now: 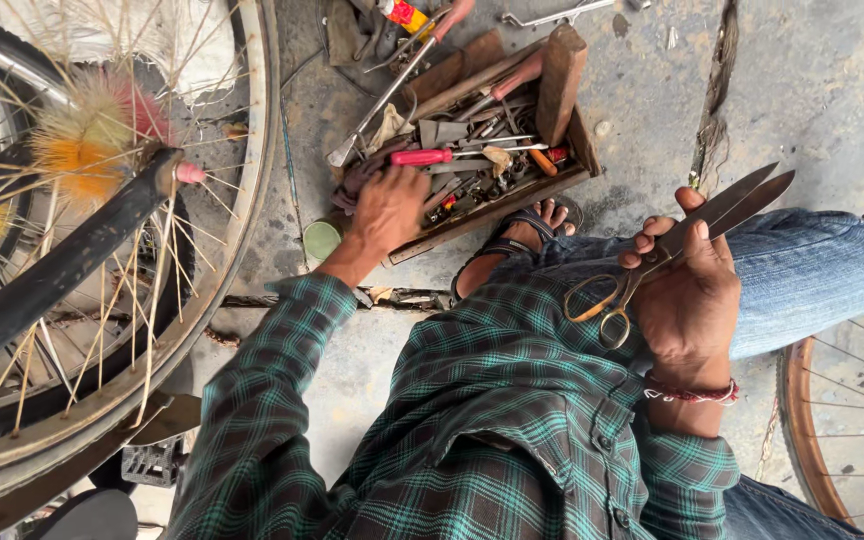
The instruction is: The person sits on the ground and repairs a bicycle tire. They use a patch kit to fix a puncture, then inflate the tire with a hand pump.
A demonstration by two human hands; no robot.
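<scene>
Holding one scissors (677, 240), two wheels (102, 250) nearby.

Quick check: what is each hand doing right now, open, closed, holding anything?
Left hand: reaching into the wooden toolbox, resting on the tools; whether it grips anything cannot be told.
Right hand: closed around a pair of scissors, blades shut.

Under me is stained grey concrete floor (832, 70). On it sit my wooden toolbox (564, 75), a spanner (552, 15), a green lid (322, 240) and my sandalled foot (512, 240).
</scene>
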